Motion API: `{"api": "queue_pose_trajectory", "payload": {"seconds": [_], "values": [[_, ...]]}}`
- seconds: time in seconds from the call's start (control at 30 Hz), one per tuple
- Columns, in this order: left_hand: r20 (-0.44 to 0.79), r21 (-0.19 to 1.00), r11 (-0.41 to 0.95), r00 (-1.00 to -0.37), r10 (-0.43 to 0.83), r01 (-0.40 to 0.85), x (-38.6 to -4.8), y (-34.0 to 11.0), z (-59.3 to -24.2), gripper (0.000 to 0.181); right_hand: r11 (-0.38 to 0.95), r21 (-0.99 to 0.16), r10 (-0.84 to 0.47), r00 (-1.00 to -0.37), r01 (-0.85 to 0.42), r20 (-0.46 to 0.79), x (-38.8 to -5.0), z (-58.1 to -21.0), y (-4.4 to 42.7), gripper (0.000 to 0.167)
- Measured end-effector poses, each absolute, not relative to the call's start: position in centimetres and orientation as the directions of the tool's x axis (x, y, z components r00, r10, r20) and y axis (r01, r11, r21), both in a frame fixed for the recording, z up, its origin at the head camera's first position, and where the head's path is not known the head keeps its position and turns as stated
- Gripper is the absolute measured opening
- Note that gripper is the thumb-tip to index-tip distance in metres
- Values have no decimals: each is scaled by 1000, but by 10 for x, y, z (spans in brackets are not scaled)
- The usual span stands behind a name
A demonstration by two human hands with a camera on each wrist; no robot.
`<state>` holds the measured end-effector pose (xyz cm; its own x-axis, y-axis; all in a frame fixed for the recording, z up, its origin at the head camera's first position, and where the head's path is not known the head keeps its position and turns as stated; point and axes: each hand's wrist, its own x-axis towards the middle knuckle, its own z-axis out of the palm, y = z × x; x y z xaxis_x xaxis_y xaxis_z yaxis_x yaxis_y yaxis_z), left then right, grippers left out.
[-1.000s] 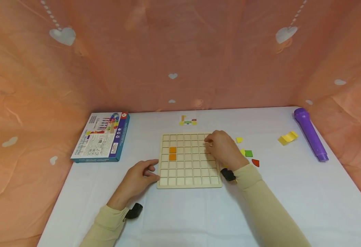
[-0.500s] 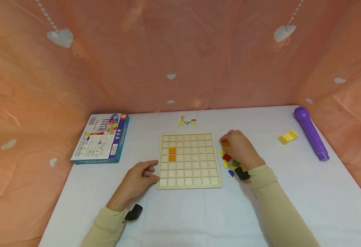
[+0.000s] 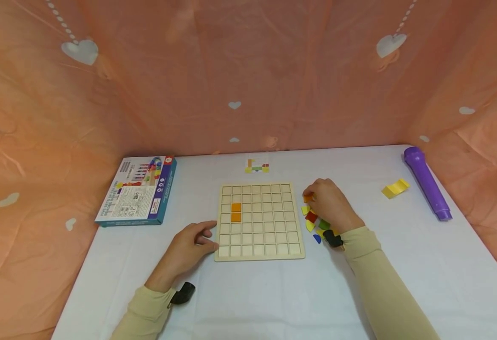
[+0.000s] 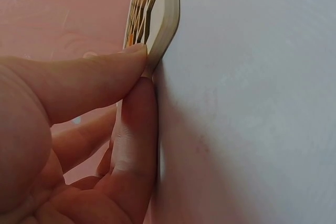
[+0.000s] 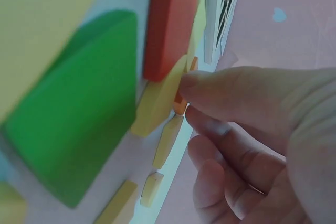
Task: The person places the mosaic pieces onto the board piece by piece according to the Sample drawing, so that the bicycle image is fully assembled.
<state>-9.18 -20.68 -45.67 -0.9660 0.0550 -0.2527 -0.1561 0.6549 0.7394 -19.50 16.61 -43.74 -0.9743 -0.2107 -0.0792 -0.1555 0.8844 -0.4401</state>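
Observation:
A wooden grid board [image 3: 260, 258] lies flat on the white table, with two orange square tiles [image 3: 236, 208] in neighbouring cells at its left. My left hand [image 3: 187, 246] rests beside it, thumb and index fingertips touching its left edge some way apart. Right of the board, my right hand [image 3: 330, 204] pinches an orange tile [image 5: 180, 104] between thumb and index finger, low among the loose pieces. Around it are a red tile [image 5: 170, 30], a green tile [image 5: 84, 114], several yellow pieces and a blue half-round piece [image 3: 317, 239]. The hand hides some pieces in the head view.
Behind the board lies a small pattern card [image 3: 257, 165]. A game box [image 3: 138, 191] is at the back left. At the right are a yellow wavy block [image 3: 395, 188] and a purple microphone-shaped tube [image 3: 427, 183]. Orange cloth hangs around the table [image 3: 248, 302].
My right hand has left the board's upper right and come down on the pieces beside it, staying there over the last half second. The left hand has kept its place.

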Motion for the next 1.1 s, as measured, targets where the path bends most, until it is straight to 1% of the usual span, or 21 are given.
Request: {"api": "queue_pose_trajectory", "payload": {"seconds": [0.13,0.8,0.9,1.1], "values": [[-257,736,657,-965,51,-161,-92,-206,-457,59,887,-436,-210,-975,-156,-79,-194,-437,166,18],[-241,741,656,-968,65,-140,-91,-208,-459,59,868,-485,-196,-971,-106,-139,-192,-433,169,21],[-243,742,655,-968,65,-142,-91,-208,-459,59,865,-486,-212,-969,-125,-128,-191,-431,167,22],[-243,741,656,-968,66,-141,-91,-207,-458,60,840,-501,-273,-960,-211,-55,-188,-427,157,20]]}}
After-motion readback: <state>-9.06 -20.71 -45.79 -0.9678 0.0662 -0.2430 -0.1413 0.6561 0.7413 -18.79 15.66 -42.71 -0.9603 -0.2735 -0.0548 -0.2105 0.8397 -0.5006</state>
